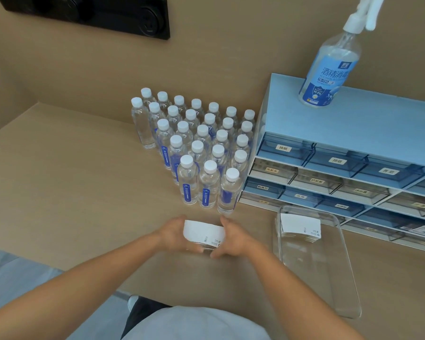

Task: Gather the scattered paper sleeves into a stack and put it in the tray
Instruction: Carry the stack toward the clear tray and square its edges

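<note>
A stack of white paper sleeves (pixel 203 233) lies on the tan table, squeezed between my two hands. My left hand (pixel 173 235) presses its left side and my right hand (pixel 233 238) presses its right side, thumbs under the near edge. To the right lies a clear plastic tray (pixel 329 285), long and narrow. A second stack of white sleeves (pixel 299 227) rests in the tray's far end.
Several small water bottles (pixel 201 148) with white caps stand in rows just beyond my hands. A blue drawer organiser (pixel 353 133) sits at the right, touching the tray's far end, with a spray bottle (pixel 329 69) on top. The table's near edge runs below my forearms.
</note>
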A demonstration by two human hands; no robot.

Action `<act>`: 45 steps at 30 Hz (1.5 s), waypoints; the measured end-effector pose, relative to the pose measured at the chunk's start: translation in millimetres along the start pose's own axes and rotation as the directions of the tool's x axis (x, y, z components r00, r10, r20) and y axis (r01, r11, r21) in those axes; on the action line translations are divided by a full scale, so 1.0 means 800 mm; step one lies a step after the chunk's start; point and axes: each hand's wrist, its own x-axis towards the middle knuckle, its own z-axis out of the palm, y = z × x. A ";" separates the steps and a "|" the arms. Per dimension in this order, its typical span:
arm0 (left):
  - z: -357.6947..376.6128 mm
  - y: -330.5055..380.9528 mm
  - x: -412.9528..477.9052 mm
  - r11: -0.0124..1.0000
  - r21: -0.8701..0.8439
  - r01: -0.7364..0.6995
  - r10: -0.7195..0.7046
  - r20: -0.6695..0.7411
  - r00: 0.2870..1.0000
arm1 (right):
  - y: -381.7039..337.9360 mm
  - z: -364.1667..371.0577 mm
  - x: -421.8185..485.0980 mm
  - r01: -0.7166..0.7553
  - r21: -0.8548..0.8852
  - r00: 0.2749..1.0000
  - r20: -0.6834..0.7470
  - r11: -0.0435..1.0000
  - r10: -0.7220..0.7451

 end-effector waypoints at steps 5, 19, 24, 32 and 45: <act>-0.039 -0.011 -0.009 0.645 -0.669 0.369 -0.187 0.330 0.925 | 0.009 -0.005 -0.011 -0.138 0.641 0.985 0.007 0.755 0.174; -0.014 0.020 -0.008 0.518 -0.708 0.480 -0.234 0.422 0.876 | -0.025 0.016 -0.023 -0.240 0.930 0.943 0.156 0.277 0.294; -0.018 0.009 -0.010 0.665 -0.635 0.393 -0.241 0.315 0.918 | -0.004 0.010 -0.026 -0.165 0.786 0.971 0.025 0.596 0.236; -0.007 0.016 -0.012 0.951 0.290 -0.107 0.137 -0.085 0.987 | -0.005 0.001 -0.015 0.091 -0.022 0.983 -0.161 0.996 -0.094; 0.013 0.015 0.006 0.772 0.621 -0.134 0.196 -0.033 0.980 | -0.032 0.011 0.002 0.097 -0.395 0.985 -0.092 0.914 -0.144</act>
